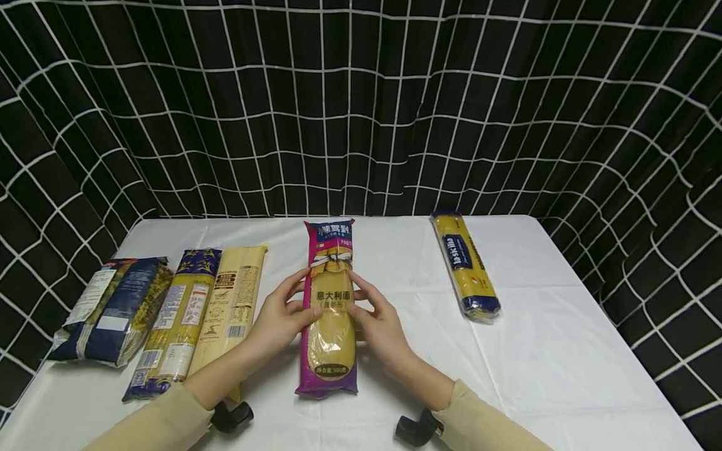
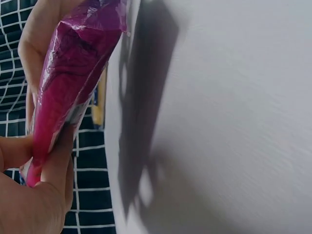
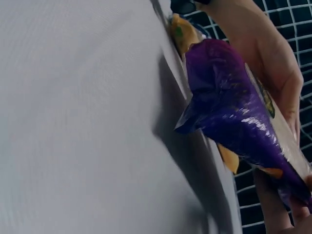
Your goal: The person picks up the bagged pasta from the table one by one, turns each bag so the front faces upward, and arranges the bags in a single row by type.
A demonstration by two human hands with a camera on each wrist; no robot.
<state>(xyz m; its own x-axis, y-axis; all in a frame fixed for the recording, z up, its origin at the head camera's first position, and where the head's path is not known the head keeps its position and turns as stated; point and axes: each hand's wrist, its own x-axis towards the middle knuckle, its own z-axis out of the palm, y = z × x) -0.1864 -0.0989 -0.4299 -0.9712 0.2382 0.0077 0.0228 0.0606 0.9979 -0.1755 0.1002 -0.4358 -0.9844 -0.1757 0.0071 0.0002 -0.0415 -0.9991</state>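
Observation:
A purple-and-pink bag of spaghetti (image 1: 331, 332) with a clear window stands out in the middle of the head view, its length pointing away from me. My left hand (image 1: 284, 311) grips its left edge, thumb on the front and fingers behind. On the opposite edge my right hand (image 1: 383, 322) holds it the same way. Both wrist views show the bag's purple end (image 2: 78, 63) raised off the white cloth, with a shadow beneath it. Parts of the fingers behind the bag are hidden.
To the left lie a dark blue pasta bag (image 1: 107, 313), a yellow-and-blue spaghetti pack (image 1: 175, 319) and a cream noodle pack (image 1: 234, 300), side by side. Another yellow-and-blue spaghetti pack (image 1: 465, 266) lies on the right of the white-covered table (image 1: 541, 351). A black grid curtain (image 1: 361, 106) surrounds the back and sides.

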